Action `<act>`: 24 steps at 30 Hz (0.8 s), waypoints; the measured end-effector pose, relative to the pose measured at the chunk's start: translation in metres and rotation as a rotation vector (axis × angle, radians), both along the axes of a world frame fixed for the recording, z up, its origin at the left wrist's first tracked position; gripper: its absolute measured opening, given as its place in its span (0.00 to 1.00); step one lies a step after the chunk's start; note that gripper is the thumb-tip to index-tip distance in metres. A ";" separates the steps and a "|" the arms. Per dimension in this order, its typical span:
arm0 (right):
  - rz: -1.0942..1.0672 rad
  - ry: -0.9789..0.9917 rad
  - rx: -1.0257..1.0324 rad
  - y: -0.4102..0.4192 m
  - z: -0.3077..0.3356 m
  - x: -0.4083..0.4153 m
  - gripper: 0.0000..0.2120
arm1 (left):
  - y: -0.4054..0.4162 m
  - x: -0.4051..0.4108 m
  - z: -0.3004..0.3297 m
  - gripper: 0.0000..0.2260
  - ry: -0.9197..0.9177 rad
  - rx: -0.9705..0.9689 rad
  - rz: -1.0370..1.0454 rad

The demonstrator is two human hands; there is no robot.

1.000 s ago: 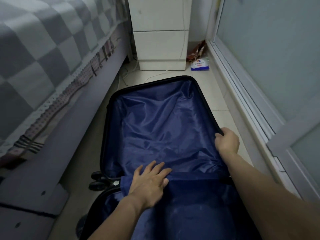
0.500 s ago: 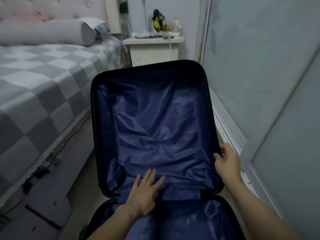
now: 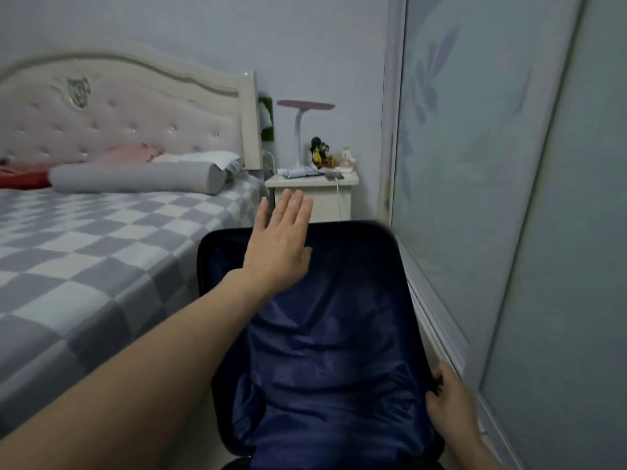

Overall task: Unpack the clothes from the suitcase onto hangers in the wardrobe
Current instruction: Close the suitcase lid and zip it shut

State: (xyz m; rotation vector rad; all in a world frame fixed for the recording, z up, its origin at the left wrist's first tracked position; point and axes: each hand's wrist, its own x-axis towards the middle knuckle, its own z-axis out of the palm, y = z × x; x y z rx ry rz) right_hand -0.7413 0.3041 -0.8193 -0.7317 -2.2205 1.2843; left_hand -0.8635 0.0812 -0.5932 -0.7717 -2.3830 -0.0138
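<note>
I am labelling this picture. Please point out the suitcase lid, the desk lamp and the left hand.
suitcase lid (image 3: 332,334): head view, blue lining.
desk lamp (image 3: 305,105): head view, pink head.
left hand (image 3: 278,252): head view, back of hand.

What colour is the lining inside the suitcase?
Dark blue, with a slight sheen; the suitcase lining shows in the head view.

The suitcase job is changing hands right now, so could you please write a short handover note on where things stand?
Left hand: open, fingers straight, raised in front of the upper edge of the suitcase lid.
Right hand: grips the lid's right rim, low down, beside the wardrobe door.
Lid stands raised; its blue lining shows no clothes.
Done: the visible half appears empty.
Left: the lower half, hangers and wardrobe interior are out of view, so check them.
</note>
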 end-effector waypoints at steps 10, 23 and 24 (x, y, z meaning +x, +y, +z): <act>-0.039 0.023 -0.049 -0.015 0.007 0.033 0.20 | -0.011 0.007 0.019 0.17 -0.236 -0.029 -0.072; 0.092 0.041 -1.460 -0.018 0.086 0.034 0.15 | -0.033 0.076 -0.008 0.28 -0.176 -0.061 -0.372; 0.105 0.067 -1.436 -0.020 0.090 0.032 0.12 | -0.032 0.081 -0.012 0.29 -0.142 -0.057 -0.361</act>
